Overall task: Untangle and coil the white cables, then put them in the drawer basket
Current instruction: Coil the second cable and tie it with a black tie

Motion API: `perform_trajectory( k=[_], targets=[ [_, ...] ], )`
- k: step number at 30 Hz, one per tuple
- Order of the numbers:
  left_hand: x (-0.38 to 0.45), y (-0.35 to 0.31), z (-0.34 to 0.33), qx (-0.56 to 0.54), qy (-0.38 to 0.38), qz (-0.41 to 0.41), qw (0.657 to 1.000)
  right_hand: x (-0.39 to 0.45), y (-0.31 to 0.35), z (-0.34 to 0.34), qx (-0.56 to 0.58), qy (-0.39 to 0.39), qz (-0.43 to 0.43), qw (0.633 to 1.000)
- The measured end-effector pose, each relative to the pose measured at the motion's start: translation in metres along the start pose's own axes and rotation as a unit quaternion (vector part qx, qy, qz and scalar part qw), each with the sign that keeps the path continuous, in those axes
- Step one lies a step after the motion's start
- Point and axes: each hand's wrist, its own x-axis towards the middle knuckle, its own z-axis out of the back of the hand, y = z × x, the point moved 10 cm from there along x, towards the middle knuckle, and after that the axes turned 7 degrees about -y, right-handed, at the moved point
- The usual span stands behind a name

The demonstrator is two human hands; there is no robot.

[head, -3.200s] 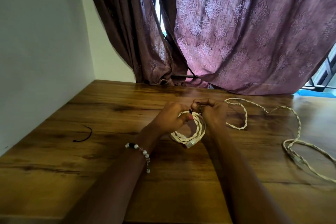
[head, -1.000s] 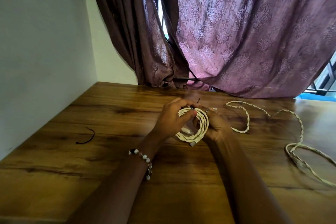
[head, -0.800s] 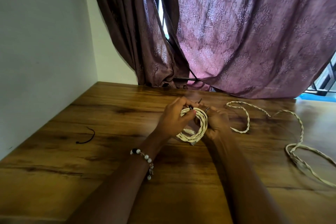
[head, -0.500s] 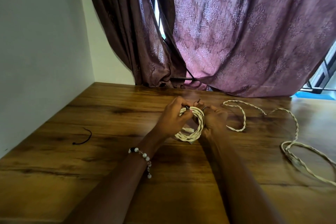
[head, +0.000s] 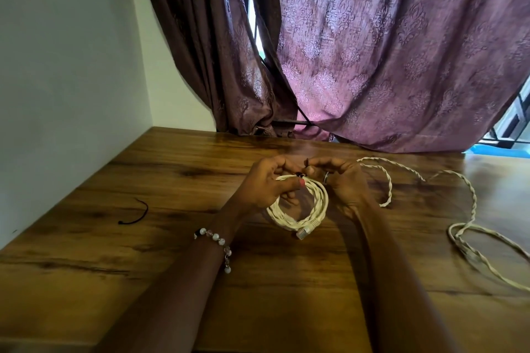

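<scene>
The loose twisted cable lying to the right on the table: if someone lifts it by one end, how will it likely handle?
The loose twisted cable would probably hang limp and trail, since it lies in slack curves across the table. Its loops near the right edge may snag on each other. It looks thin, so likely light, though it might spring into kinks where it is twisted.

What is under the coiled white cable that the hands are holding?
Under the coiled cable lies bare wooden table, visible through its ring. The left hand and right hand cover its upper arc, so what lies beneath there is hidden.
</scene>
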Motion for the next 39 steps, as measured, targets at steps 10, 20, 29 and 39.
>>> perform_trajectory(
  k=[10,20,29,39],
  targets=[
    [0.001,-0.003,0.015,0.062,-0.045,-0.013,0.997,-0.019,0.033,-0.009,-0.101,0.031,0.065,0.992],
    [0.004,-0.006,0.024,0.116,-0.089,-0.044,0.988,-0.038,0.08,-0.026,-0.327,0.009,0.356,0.876],
    [0.004,-0.011,0.023,0.181,-0.09,-0.072,0.977,-0.049,0.088,-0.052,-0.466,0.022,0.424,0.776],
    [0.0,-0.027,0.018,0.25,-0.072,-0.121,0.958,-0.055,0.094,-0.06,-0.504,0.011,0.449,0.738]
  ],
)
